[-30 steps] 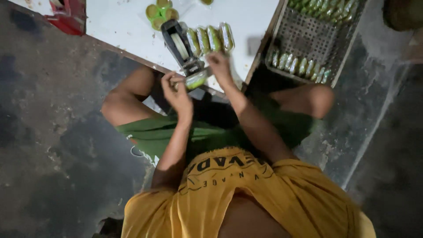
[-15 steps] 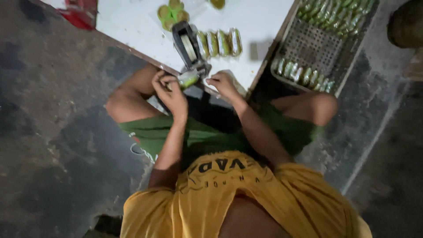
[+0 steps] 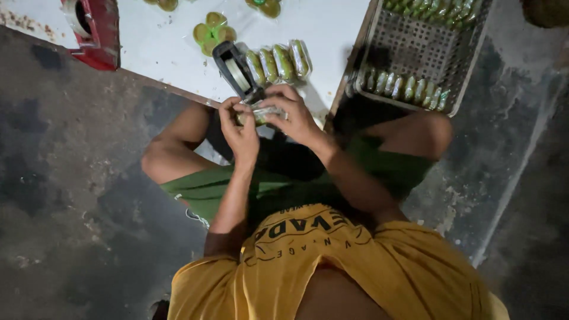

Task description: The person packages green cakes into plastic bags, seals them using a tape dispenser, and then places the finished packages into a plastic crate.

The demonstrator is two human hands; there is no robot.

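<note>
Head view: The left hand [image 3: 240,127] and the right hand [image 3: 294,115] were both closed around a small clear-wrapped green packet [image 3: 261,114], held between them above the lap at the near edge of the white board [image 3: 160,50]. The fingers of both hands were curled onto the packet. A black tape dispenser [image 3: 236,70] stood just beyond the hands. Four wrapped green packets [image 3: 278,61] lay in a row beside it. A grey mesh tray [image 3: 427,50] holding more packets sat to the right. A red dispenser [image 3: 95,26] stood at far left.
</note>
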